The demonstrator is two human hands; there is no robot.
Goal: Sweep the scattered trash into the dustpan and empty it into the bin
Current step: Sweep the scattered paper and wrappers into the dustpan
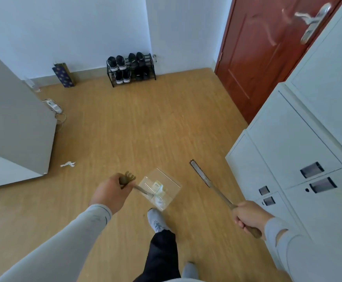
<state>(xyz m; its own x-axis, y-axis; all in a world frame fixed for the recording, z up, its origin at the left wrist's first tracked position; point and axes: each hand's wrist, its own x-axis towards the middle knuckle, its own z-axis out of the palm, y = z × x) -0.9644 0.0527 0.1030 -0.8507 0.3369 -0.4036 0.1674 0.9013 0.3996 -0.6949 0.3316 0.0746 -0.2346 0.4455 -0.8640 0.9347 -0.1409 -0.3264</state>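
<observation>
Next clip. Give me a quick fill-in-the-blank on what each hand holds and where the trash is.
1. The left hand holds the handle of the clear ____.
2. The right hand has its grip on the ____ handle.
3. A crumpled white scrap lies on the floor, on the person's ____ side.

Missing words: dustpan; broom; left

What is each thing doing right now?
Clear plastic dustpan: carried by left hand, white scraps inside.
Long-handled broom: gripped by right hand.
Crumpled white paper scrap: lying on floor, unswept.
Red-brown wooden door: closed.
Black wire shoe rack: holding shoes.
</observation>
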